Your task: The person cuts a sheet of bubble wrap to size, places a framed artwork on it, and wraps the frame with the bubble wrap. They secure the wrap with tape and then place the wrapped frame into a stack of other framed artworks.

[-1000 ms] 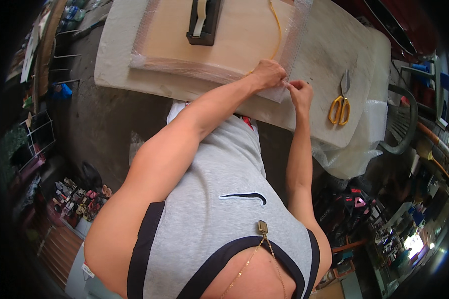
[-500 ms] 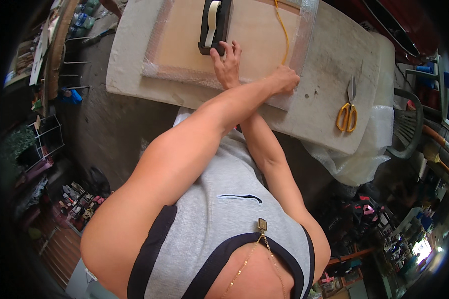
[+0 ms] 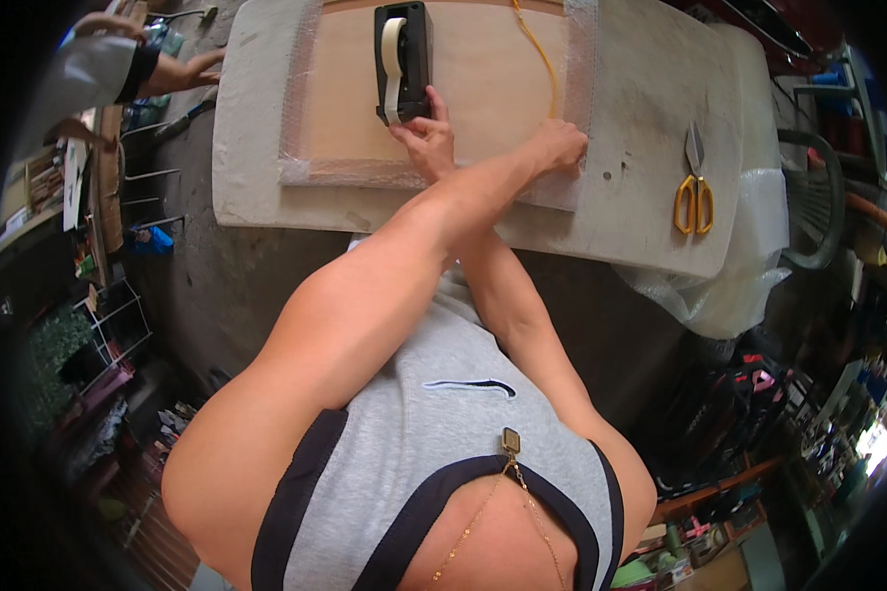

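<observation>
My forearms cross over the near edge of the table. My right hand point(image 3: 429, 146) is at the near end of a black tape dispenser point(image 3: 419, 61), its thumb and fingertips closed at the loose end of the pale tape point(image 3: 392, 59). One finger rests along the dispenser's side. Beneath lies a flat tan panel point(image 3: 483, 69) with bubble wrap point(image 3: 350, 173) along its edges. At the panel's near right corner, my left hand point(image 3: 560, 148) is closed on the bubble wrap, its fingertips partly hidden. A thin yellow cord point(image 3: 540, 49) runs across the panel to that hand.
Yellow-handled scissors point(image 3: 695, 192) lie on the pale table point(image 3: 650, 212) at right. Loose bubble wrap point(image 3: 724, 295) hangs off its right corner beside a green chair point(image 3: 813, 197). Another person's hand point(image 3: 204, 71) touches the table's left edge.
My right hand's spread fingers have closed at the dispenser's tape end. My left hand stays at the panel's corner. Another person has come into view at the far left.
</observation>
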